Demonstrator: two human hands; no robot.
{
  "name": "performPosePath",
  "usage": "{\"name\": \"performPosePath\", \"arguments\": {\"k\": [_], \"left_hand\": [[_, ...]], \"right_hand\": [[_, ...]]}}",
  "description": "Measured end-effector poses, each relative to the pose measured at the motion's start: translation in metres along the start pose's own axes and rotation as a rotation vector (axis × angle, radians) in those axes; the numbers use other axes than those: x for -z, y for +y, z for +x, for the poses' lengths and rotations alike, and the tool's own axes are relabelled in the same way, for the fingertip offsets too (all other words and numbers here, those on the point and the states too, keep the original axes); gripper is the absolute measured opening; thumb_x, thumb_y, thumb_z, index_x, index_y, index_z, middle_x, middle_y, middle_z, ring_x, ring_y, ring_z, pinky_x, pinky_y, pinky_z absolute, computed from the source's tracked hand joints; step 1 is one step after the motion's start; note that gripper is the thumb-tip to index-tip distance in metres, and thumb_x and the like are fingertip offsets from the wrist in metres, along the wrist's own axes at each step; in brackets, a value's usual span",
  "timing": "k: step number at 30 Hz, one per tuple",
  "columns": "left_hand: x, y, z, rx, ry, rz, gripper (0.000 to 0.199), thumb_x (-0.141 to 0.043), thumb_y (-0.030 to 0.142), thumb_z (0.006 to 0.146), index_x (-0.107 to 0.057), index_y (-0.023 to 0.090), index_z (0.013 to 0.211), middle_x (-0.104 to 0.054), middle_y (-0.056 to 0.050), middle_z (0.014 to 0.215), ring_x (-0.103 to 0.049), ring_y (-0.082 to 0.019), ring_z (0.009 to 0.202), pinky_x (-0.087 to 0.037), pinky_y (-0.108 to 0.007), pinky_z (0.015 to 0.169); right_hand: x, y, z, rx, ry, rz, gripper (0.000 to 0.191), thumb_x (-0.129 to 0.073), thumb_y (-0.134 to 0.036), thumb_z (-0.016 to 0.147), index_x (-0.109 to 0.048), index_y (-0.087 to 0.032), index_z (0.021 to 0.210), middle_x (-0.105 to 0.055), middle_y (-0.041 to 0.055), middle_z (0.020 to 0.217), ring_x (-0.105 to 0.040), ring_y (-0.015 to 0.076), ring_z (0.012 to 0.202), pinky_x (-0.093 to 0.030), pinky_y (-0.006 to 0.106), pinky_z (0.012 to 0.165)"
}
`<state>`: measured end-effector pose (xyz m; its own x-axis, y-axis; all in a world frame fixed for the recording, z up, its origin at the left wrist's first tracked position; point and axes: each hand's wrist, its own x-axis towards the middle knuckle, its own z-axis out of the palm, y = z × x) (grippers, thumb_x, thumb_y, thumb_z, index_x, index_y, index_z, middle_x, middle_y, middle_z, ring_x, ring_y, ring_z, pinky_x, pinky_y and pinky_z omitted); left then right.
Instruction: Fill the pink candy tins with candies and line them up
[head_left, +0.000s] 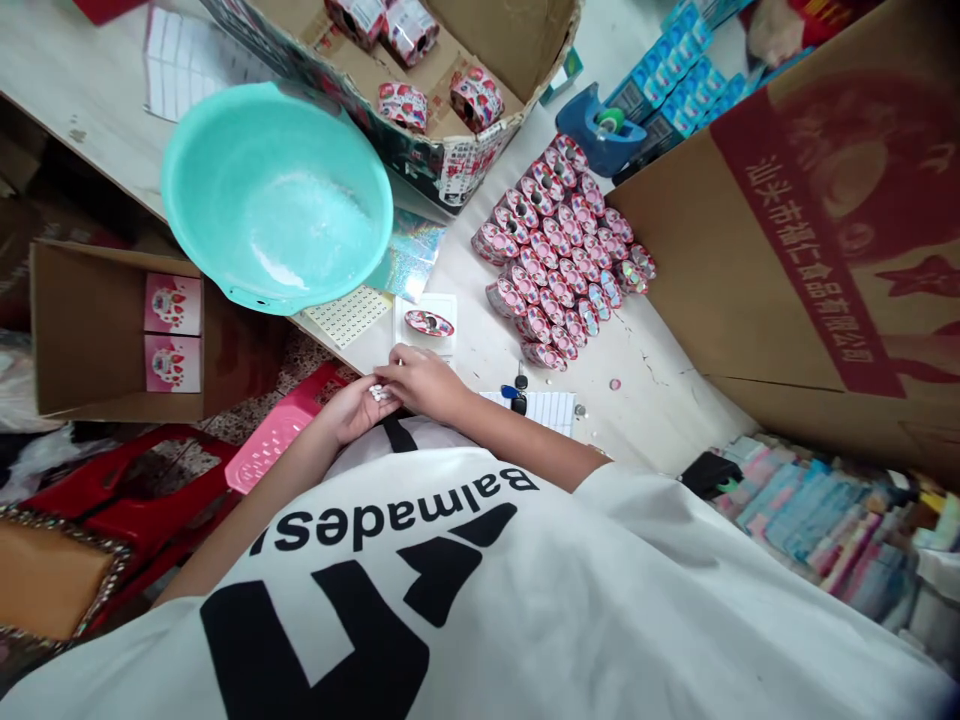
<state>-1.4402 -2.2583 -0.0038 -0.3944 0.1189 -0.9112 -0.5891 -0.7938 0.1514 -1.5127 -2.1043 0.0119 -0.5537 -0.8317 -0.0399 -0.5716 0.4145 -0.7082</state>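
Note:
Several small white pieces [381,393] rest in my left hand [361,408], palm up with its fingers curled around them. Over its fingertips is my right hand [420,380], fingers bent and pinched together; a small white bit shows at the fingertips. Just beyond the hands, an oval red and white container [430,323] lies on a white square scale or tray [448,340]. A turquoise basin [277,200] with white contents stands at the upper left. Many similar red and pink containers [555,260] are stacked in rows to the right of the tray.
A cardboard box [450,155] holding several wrapped containers is at the top. A blue tape dispenser [596,130], keys [519,400] and a large carton [810,250] lie to the right. An open box [90,330] and red stool [172,490] are at the left.

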Motion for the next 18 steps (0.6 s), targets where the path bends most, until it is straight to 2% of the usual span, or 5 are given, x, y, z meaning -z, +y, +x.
{"name": "performPosePath", "arguments": {"k": [2,5,9,13,18], "left_hand": [[0.001,0.001,0.001,0.015,0.007,0.057,0.021,-0.047,0.015,0.095,-0.066,0.01,0.089,-0.068,-0.009,0.072,-0.069,-0.016,0.066,-0.061,-0.027,0.071],[0.006,0.003,0.001,0.037,0.048,0.11,0.019,-0.051,0.019,0.095,-0.066,0.01,0.091,-0.07,-0.01,0.074,-0.07,-0.017,0.069,-0.061,-0.027,0.07],[0.017,0.001,0.001,0.038,0.09,0.091,0.022,-0.048,0.018,0.096,-0.066,0.009,0.087,-0.071,-0.011,0.077,-0.071,-0.017,0.071,-0.062,-0.028,0.072],[0.026,-0.001,0.002,0.047,0.108,0.098,0.024,-0.046,0.018,0.097,-0.066,0.008,0.091,-0.072,-0.013,0.081,-0.072,-0.019,0.075,-0.061,-0.028,0.073],[0.028,-0.001,0.0,0.062,0.131,0.142,0.027,-0.044,0.018,0.097,-0.067,0.006,0.102,-0.073,-0.015,0.084,-0.073,-0.019,0.076,-0.06,-0.027,0.074]], "right_hand": [[-0.003,0.003,-0.005,-0.074,0.082,0.107,0.028,-0.056,-0.03,0.094,-0.069,-0.022,0.118,-0.06,0.0071,0.102,-0.057,0.0198,0.092,-0.047,0.033,0.083],[0.005,0.026,-0.023,-0.229,0.325,0.223,0.027,-0.052,-0.032,0.096,-0.07,-0.022,0.115,-0.06,0.007,0.098,-0.058,0.0188,0.09,-0.05,0.032,0.081],[0.02,0.065,-0.06,-0.468,0.525,0.177,0.025,-0.051,-0.027,0.093,-0.071,-0.019,0.105,-0.059,0.0062,0.09,-0.056,0.0178,0.078,-0.051,0.033,0.074],[0.02,0.082,-0.089,-0.611,0.554,0.157,0.022,-0.054,-0.026,0.089,-0.071,-0.019,0.1,-0.06,0.0056,0.09,-0.054,0.0169,0.071,-0.052,0.035,0.073],[0.009,0.073,-0.095,-0.595,0.48,0.173,0.024,-0.052,-0.026,0.089,-0.071,-0.019,0.103,-0.06,0.0066,0.093,-0.055,0.0175,0.072,-0.052,0.036,0.076]]}}
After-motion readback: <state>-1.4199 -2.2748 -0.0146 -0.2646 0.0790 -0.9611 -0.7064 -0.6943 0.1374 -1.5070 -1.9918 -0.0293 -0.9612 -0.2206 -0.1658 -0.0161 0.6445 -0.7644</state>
